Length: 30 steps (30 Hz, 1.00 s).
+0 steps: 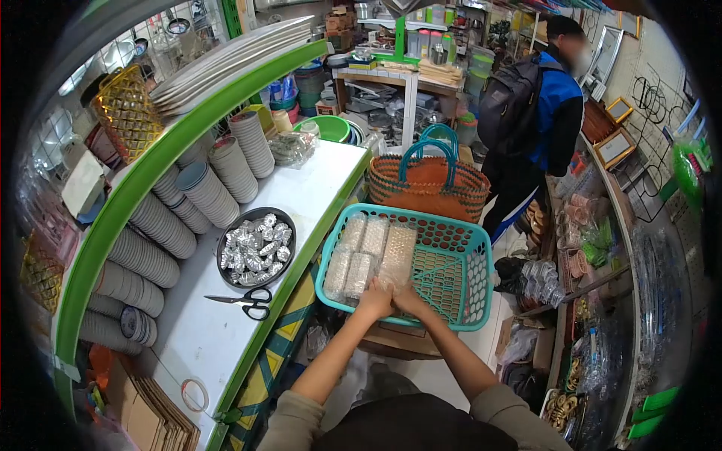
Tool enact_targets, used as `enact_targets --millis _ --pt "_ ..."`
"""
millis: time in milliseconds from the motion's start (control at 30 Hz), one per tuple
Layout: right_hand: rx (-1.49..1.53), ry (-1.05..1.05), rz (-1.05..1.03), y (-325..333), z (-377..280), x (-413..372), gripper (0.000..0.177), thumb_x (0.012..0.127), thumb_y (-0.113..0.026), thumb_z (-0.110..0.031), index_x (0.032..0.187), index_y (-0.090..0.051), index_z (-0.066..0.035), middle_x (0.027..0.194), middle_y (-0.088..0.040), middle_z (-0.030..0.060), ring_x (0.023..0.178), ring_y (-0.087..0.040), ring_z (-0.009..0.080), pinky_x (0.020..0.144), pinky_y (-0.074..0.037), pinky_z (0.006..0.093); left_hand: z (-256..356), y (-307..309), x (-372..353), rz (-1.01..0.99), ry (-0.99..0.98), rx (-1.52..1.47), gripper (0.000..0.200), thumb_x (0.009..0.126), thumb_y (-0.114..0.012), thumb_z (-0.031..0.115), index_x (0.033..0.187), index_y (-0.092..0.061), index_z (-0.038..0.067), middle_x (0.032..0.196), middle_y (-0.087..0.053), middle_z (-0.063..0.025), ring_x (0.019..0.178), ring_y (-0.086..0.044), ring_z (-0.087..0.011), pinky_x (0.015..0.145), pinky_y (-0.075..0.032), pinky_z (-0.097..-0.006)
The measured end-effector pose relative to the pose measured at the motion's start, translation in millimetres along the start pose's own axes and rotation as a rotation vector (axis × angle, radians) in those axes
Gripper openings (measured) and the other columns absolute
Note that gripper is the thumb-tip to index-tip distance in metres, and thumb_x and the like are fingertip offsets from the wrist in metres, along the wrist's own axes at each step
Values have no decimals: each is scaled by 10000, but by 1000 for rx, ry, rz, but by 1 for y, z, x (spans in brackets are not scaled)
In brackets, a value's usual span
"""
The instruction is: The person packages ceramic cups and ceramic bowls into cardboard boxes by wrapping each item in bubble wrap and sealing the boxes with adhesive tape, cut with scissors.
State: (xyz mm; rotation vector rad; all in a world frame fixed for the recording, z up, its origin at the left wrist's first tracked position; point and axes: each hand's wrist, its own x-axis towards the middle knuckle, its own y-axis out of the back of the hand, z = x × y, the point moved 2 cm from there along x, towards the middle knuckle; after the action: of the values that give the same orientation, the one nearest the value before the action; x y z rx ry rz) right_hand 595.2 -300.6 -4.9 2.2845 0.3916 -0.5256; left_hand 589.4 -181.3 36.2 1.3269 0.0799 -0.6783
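A turquoise plastic basket [485,289] stands in front of me, with several bubble-wrapped packages lying along its left half. Both my hands are together at the near end of the longest bubble-wrapped package [398,252], beside the shorter wrapped bundles [359,274]. My left hand [374,301] and my right hand [408,301] are closed on that end, thumbs close together. What is inside the wrap cannot be made out. The basket's right half shows its bare lattice bottom.
On the white shelf at left are black-handled scissors [244,302], a dark round pan [223,263] of small metal moulds, and stacked bowls [207,192]. Behind the basket stands a woven bag [429,188]. A person with a backpack [511,101] stands at back right, beside goods-filled shelves.
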Motion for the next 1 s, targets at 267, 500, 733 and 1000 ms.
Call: enact_targets --millis 267,500,733,1000 --pt "144 240 288 4 -33 -31 642 848 -522 -279 1316 -361 130 1286 -429 360 1192 -455 444 1027 -346 420 1 36 -60 374 -125 -363 689 745 -576 101 1394 -355 35 1437 -313 -263 1292 -372 -391 1025 -379 -420" --pt "217 453 129 18 -94 -91 622 848 -568 -327 1310 -414 61 1284 -466 313 1207 -475 362 1012 -361 380 -12 46 -111 545 -152 -402 666 732 -601 104 1355 -389 -1 1404 -392 -213 1262 -410 -365 1034 -372 -415" --pt "177 658 196 -5 -134 -125 632 852 -613 -339 1313 -414 44 1276 -475 282 1198 -472 376 997 -378 391 -33 49 -176 696 -60 -527 636 754 -618 130 1356 -419 96 1422 -394 -144 1261 -419 -330 1024 -377 -403" --pt "269 797 -12 -53 -183 -153 595 861 -623 -262 1313 -408 61 1271 -494 222 1153 -511 311 965 -399 354 -54 39 -262 899 119 -655 545 804 -638 172 1314 -467 83 1354 -471 -100 1239 -461 -290 1009 -386 -365"
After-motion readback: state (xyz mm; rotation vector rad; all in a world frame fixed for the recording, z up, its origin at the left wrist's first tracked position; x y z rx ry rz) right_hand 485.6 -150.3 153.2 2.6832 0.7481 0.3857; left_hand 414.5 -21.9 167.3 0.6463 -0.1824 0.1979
